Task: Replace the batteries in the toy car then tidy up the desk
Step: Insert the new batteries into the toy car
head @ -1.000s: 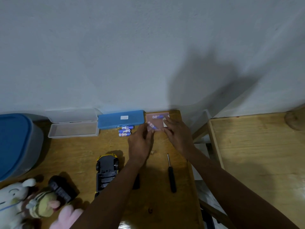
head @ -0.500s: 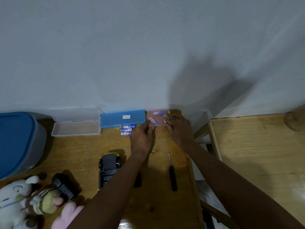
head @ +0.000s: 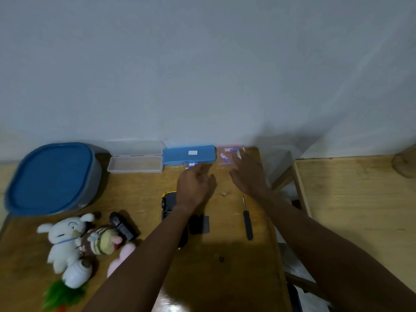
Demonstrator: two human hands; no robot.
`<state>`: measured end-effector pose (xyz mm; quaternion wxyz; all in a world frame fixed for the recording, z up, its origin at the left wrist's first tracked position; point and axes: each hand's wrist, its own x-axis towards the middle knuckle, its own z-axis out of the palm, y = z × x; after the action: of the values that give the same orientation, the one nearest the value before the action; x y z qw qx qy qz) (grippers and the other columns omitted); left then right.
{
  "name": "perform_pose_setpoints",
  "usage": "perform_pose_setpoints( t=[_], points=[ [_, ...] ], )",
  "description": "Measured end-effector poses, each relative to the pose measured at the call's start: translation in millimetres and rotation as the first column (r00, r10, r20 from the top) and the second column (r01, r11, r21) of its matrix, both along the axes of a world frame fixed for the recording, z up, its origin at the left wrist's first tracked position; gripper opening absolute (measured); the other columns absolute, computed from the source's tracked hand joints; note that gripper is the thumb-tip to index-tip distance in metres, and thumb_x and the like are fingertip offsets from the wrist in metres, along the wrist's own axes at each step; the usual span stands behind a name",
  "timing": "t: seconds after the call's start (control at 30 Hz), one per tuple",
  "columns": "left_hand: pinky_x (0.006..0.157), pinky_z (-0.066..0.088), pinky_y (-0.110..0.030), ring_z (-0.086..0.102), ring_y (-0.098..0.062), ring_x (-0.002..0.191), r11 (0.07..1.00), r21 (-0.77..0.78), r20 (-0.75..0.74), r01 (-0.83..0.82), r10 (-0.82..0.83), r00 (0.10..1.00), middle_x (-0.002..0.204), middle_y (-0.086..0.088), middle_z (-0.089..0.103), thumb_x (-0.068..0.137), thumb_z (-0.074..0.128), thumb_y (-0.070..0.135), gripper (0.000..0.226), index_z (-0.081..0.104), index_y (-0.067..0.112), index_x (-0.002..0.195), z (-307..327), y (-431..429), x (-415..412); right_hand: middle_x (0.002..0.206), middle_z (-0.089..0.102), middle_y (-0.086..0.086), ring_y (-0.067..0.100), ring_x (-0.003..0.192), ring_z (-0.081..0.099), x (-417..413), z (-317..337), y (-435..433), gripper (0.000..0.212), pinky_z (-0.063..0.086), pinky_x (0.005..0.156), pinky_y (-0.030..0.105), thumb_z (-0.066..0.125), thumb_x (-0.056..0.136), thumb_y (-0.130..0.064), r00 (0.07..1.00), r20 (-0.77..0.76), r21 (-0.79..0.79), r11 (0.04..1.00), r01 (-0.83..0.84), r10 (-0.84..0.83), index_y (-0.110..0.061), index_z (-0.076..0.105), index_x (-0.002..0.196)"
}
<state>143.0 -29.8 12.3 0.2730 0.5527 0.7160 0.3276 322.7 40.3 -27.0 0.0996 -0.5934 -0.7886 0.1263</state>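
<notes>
The toy car (head: 167, 202), black with yellow trim, lies upside down mid-desk, partly hidden by my left forearm. Its dark battery cover (head: 200, 224) lies beside it. My left hand (head: 195, 188) hovers with relaxed fingers and nothing in it, fingertips close to the loose blue batteries (head: 191, 164) in front of the blue case (head: 188, 154). My right hand (head: 248, 174) lies flat with straight fingers at the right edge of the pink tray (head: 221, 162), which holds blue-and-white batteries (head: 227, 154). A black screwdriver (head: 246, 219) lies to the right, and a small screw (head: 223, 194) sits between my hands.
An open clear case (head: 135, 165) and a grey tub with a blue lid (head: 49, 176) stand at the back left. Plush toys (head: 67, 239) and a black remote (head: 122, 226) crowd the front left. The desk's right edge (head: 273, 221) drops off beside a wooden shelf (head: 351, 199).
My left hand has left the pink tray and moved left toward the loose batteries by the blue case. My right hand stays at the tray.
</notes>
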Motion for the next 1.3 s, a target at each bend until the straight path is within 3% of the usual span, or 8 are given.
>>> perform_pose_setpoints(
  t=[0.13,0.27,0.6,0.8,0.9,1.0,1.17,1.3],
  points=[
    [0.102,0.047,-0.038,0.058,-0.025,0.117,0.984,0.093,-0.118,-0.154,0.165,0.979,0.126,-0.005,0.069,0.090,0.068,0.020,0.036,0.068,0.014,0.125,-9,-50,-37,0.128,0.061,0.001,0.018,0.118,0.054,-37,4,-64,0.036,0.048,0.098,0.036,0.061,0.090,-0.033,0.941,-0.327,-0.074,0.995,0.063,-0.084,-0.021,0.064,0.124],
    [0.109,0.039,-0.043,0.051,-0.032,0.129,0.960,-0.022,-0.120,-0.280,0.275,0.954,0.137,-0.013,0.060,0.094,0.066,0.023,0.042,0.062,0.009,0.133,-21,-96,-67,0.116,0.068,-0.004,0.016,0.111,0.058,-77,3,-118,0.035,0.047,0.096,0.034,0.057,0.090,-0.043,0.924,-0.355,-0.168,0.982,0.086,-0.142,-0.026,0.067,0.119],
    [0.094,0.052,-0.037,0.069,-0.026,0.108,0.910,-0.353,0.199,-0.219,0.302,0.932,0.111,-0.008,0.076,0.098,0.054,0.036,0.033,0.074,0.017,0.116,-25,-128,-81,0.090,0.073,-0.002,0.015,0.080,0.067,-126,15,-153,0.033,0.045,0.060,0.022,0.063,0.091,-0.029,0.863,-0.433,-0.418,0.906,0.066,-0.262,-0.030,0.063,0.124],
    [0.092,0.057,-0.047,0.073,-0.030,0.098,0.902,-0.367,0.554,-0.225,0.407,0.726,0.098,-0.006,0.079,0.101,0.056,0.033,0.027,0.075,0.014,0.105,-21,-128,-87,0.094,0.072,0.000,0.018,0.084,0.070,-127,22,-143,0.026,0.059,0.076,0.038,0.066,0.089,-0.017,0.657,-0.591,-0.603,0.798,0.026,-0.468,-0.020,0.070,0.114],
    [0.093,0.055,-0.047,0.072,-0.033,0.102,0.915,-0.379,0.653,-0.140,0.371,0.660,0.105,-0.012,0.077,0.105,0.047,0.040,0.040,0.071,0.010,0.113,-13,-123,-89,0.089,0.069,0.000,0.008,0.068,0.064,-125,27,-138,0.024,0.054,0.061,0.023,0.061,0.094,-0.013,0.593,-0.615,-0.667,0.744,-0.040,-0.519,-0.016,0.068,0.116],
    [0.088,0.055,-0.040,0.073,-0.031,0.098,0.905,-0.419,0.702,-0.080,0.378,0.603,0.106,-0.014,0.077,0.106,0.039,0.043,0.045,0.072,0.013,0.116,-7,-116,-89,0.088,0.069,0.001,0.009,0.067,0.061,-122,34,-130,0.018,0.051,0.060,0.021,0.058,0.097,-0.019,0.625,-0.599,-0.686,0.723,-0.079,-0.500,-0.022,0.064,0.113],
    [0.070,0.059,-0.031,0.074,-0.026,0.086,0.902,-0.409,0.717,-0.139,0.411,0.563,0.104,-0.018,0.076,0.108,0.034,0.038,0.048,0.070,0.007,0.116,-12,-104,-91,0.089,0.065,0.022,0.025,0.076,0.065,-119,25,-106,0.039,0.048,0.068,0.034,0.048,0.100,-0.032,0.757,-0.533,-0.529,0.847,0.051,-0.379,0.003,0.065,0.095],
    [0.063,0.059,-0.027,0.074,-0.021,0.079,0.888,-0.432,0.730,-0.156,0.446,0.518,0.095,-0.011,0.077,0.108,0.036,0.037,0.046,0.069,0.006,0.118,-16,-96,-94,0.110,0.068,0.000,0.015,0.099,0.060,-120,11,-69,0.024,0.042,0.082,0.026,0.053,0.097,-0.029,0.947,-0.271,-0.316,0.945,0.084,-0.175,-0.020,0.069,0.112]
  ],
)
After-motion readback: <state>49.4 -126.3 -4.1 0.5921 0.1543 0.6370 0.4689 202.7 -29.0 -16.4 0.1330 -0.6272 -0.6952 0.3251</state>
